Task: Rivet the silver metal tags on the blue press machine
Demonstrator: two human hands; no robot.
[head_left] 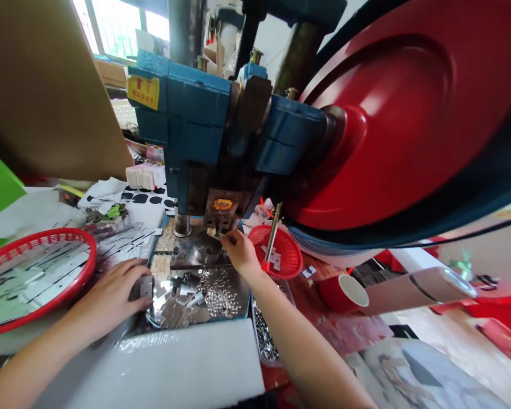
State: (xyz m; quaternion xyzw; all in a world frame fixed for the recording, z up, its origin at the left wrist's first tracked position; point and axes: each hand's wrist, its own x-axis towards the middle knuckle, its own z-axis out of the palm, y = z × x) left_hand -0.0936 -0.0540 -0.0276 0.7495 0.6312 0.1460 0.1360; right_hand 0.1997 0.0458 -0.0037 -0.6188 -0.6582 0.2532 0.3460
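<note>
While the left hand (114,288) grips a metal block (146,287), the right hand (241,255) pinches a small part (213,232), apparently loading the 12-o'clock die (203,248); next, withdraw.

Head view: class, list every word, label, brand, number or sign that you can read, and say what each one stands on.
No word or number can be read with certainty.
Yellow label on the upper left of the blue press: red markings, too blurred to read.
Orange badge low on the front of the press: too small and blurred to read.
</note>
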